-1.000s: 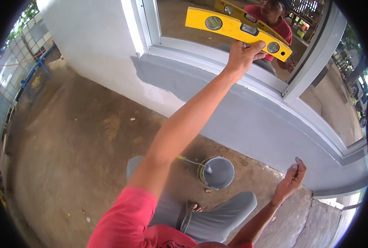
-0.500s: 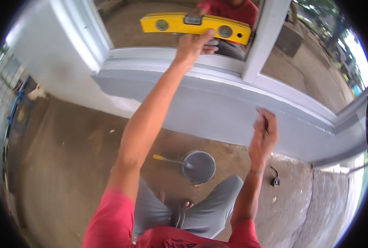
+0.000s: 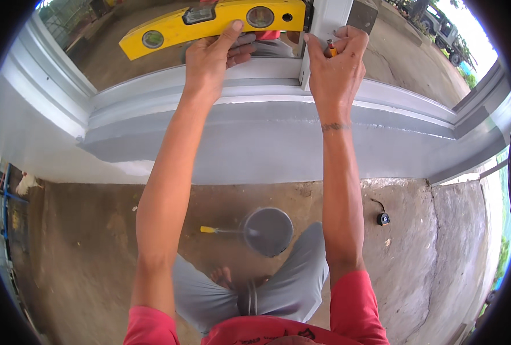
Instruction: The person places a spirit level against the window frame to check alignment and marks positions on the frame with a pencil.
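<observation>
Across the lower window glass lies a yellow spirit level (image 3: 209,26), its left end dipping lower than its right in this view. My left hand (image 3: 206,66) grips it from below, thumb on its front face and fingers behind. The level's right end comes up to the white upright frame bar (image 3: 319,34). Beside that bar my right hand (image 3: 340,69) is closed on a thin orange pencil (image 3: 332,50), only a short piece of which shows between the fingers. The right thumb and forefinger are at the bar.
Below the window runs a white sill (image 3: 255,95) above a grey-painted wall (image 3: 255,141). On the concrete floor stand a dark bucket (image 3: 268,232) with a yellow-handled tool (image 3: 209,229) leaning in it and, to the right, a black tape measure (image 3: 383,218).
My right hand has risen from in front of the wall to the upright frame bar. The level and left hand appear further left and higher, as the view has also shifted.
</observation>
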`<state>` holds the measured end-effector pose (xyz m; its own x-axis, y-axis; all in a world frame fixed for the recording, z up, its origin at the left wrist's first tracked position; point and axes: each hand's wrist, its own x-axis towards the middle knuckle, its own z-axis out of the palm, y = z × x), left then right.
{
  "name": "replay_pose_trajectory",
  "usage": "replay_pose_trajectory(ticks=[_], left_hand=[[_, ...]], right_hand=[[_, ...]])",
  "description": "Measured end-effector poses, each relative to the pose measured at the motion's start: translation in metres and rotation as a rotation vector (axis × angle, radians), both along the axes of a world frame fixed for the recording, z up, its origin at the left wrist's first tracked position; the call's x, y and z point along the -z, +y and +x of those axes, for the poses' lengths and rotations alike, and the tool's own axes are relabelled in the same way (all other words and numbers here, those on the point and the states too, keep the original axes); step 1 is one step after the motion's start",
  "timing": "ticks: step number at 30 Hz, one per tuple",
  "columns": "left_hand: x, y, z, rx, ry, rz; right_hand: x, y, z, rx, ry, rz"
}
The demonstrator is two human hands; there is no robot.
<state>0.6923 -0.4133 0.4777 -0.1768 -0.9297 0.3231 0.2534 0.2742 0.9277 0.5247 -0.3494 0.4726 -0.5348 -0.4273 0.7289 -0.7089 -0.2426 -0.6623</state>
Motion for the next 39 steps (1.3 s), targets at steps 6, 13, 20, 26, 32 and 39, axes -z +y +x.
replay_pose_trajectory(ticks=[6,13,20,26,32,39], left_hand=[[0.007,-0.004,0.004,0.02,-0.007,-0.05],[0.007,-0.009,0.007,-0.006,-0.056,-0.064],[0.005,-0.006,0.0,-0.023,-0.014,-0.097],[0.011,-0.009,-0.006,-0.058,-0.03,-0.105],[0.008,-0.009,-0.004,-0.067,-0.006,-0.096],[0.009,-0.008,-0.004,-0.082,-0.032,-0.105]], right_hand=[[0.007,-0.009,0.007,0.07,0.056,-0.066],[-0.001,-0.021,0.012,0.156,0.689,-0.316],[0.009,-0.031,0.008,0.179,0.66,-0.333],[0.012,-0.04,0.004,0.252,0.667,-0.417],[0.011,-0.037,0.005,0.233,0.691,-0.33],[0.011,-0.036,0.006,0.236,0.675,-0.316]])
